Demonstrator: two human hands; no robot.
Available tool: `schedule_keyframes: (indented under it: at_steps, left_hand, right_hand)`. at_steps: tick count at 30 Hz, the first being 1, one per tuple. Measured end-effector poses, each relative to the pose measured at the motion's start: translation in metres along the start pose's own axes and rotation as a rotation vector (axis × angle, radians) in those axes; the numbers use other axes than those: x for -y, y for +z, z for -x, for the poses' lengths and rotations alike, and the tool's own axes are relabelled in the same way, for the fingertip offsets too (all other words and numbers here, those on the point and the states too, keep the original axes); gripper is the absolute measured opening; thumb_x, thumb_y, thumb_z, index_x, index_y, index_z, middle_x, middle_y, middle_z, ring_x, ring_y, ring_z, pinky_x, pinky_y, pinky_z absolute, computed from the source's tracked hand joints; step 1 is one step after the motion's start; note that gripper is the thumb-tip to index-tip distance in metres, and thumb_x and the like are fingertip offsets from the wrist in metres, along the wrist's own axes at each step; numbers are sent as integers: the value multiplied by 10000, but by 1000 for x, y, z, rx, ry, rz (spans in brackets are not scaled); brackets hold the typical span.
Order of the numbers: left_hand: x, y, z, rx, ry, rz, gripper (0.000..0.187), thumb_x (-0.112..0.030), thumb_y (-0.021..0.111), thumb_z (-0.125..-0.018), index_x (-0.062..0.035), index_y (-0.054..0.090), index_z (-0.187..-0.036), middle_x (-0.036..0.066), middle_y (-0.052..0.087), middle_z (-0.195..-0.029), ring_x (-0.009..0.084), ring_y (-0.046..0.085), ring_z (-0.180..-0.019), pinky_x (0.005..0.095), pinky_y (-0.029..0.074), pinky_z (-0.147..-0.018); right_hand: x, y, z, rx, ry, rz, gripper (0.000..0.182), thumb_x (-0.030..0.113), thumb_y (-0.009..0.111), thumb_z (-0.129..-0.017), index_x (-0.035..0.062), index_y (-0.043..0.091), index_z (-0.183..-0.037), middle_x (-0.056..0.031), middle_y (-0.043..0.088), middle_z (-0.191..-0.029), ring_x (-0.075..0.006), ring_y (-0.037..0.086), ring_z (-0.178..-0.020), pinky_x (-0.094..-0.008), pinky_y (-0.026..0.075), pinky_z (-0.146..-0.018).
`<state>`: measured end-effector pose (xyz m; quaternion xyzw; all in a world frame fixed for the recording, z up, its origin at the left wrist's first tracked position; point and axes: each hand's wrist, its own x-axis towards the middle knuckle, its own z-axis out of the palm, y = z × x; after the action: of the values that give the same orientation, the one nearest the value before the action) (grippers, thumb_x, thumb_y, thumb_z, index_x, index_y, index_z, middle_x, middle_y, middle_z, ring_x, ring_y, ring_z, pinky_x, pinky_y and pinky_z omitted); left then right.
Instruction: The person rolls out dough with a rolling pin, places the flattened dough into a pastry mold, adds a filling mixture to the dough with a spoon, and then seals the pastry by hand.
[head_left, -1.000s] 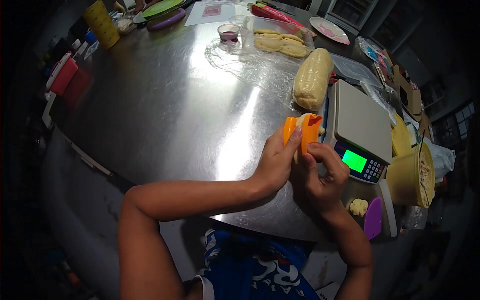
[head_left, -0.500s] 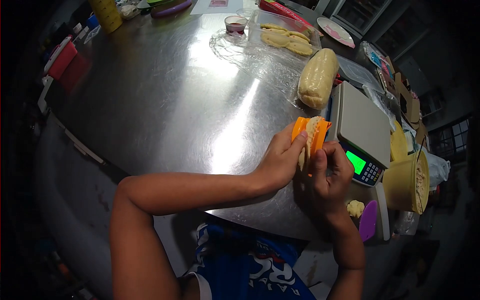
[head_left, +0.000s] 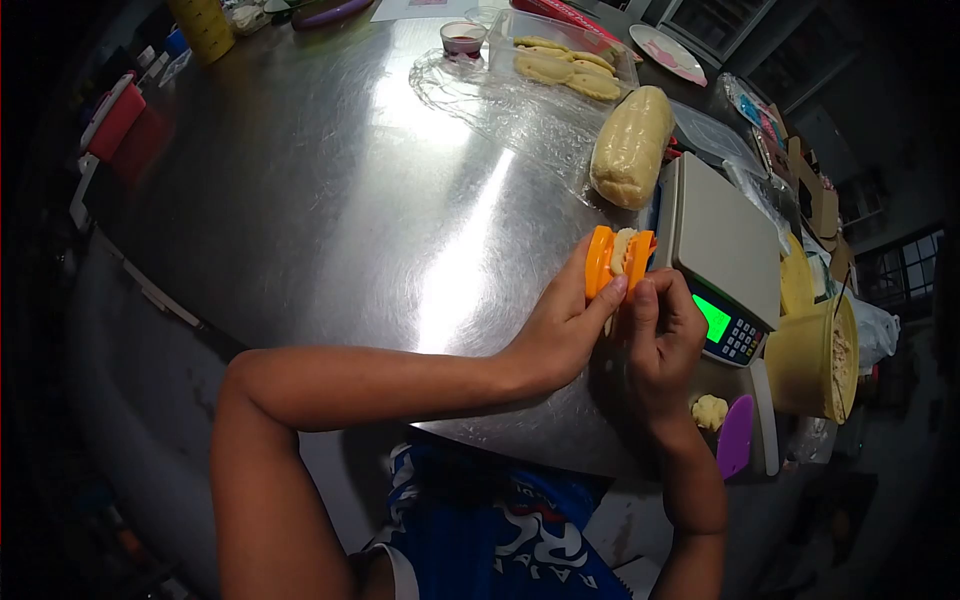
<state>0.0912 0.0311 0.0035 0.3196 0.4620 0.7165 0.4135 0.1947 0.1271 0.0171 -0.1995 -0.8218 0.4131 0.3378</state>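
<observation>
My left hand (head_left: 560,325) is closed round an orange mold (head_left: 600,262), its thumb at the lower end of the pale dough (head_left: 622,252) between the mold's two orange sides. Beside it, my right hand (head_left: 662,325) has its thumb and forefinger pinched together at the mold's lower right; whatever lies between those fingertips is hidden. Just above the mold lies a large wrapped roll of dough (head_left: 632,150). A scale (head_left: 725,240) with a lit green display is right of my hands.
A clear container (head_left: 565,70) of flat dough pieces and a small cup (head_left: 463,42) stand at the back. Crumpled plastic wrap lies before them. At the right are a yellow tub (head_left: 812,360), a purple scraper (head_left: 736,437) and a small dough lump (head_left: 710,411).
The left thumb has slid down along the dough, and the mold's sides are turned slightly. The right fingers have moved up a little beside it. The whole view has shifted slightly.
</observation>
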Motion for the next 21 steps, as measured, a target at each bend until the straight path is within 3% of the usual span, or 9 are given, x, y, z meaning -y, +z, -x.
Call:
schedule_keyframes:
  at_steps: [6,11,16,21]
  left_hand:
    - [-1,-3,0,31,-26,11,521,-233,435,-1056,23,255,-1473,190,474,-1343,227,478,-1259,341,403,-1057]
    - [9,-3,0,-2,-15,-4,550,-243,441,-1056,28,229,-1485,195,471,-1348,228,491,-1247,339,420,-1039]
    - [12,0,0,32,23,5,588,-262,461,-1051,30,209,-1495,197,482,-1335,225,524,-1209,325,449,-998]
    - [12,2,-1,21,38,-22,617,-249,470,-1046,47,184,-1505,211,539,-1255,231,577,-1143,339,468,-964]
  right_hand:
    - [2,0,0,7,-43,70,177,96,596,-961,-34,562,-845,-121,585,-747,-197,577,-659,-309,449,-619]
    - [2,1,0,31,-2,77,184,106,623,-953,-42,568,-858,-122,592,-745,-186,579,-647,-305,451,-607]
    - [6,-4,-3,-4,118,-108,222,143,603,-989,-20,574,-841,-38,583,-691,-72,539,-615,-240,433,-567]
    - [5,-2,-3,-21,113,-179,223,138,588,-998,-9,572,-831,-13,576,-679,-46,535,-608,-211,427,-563]
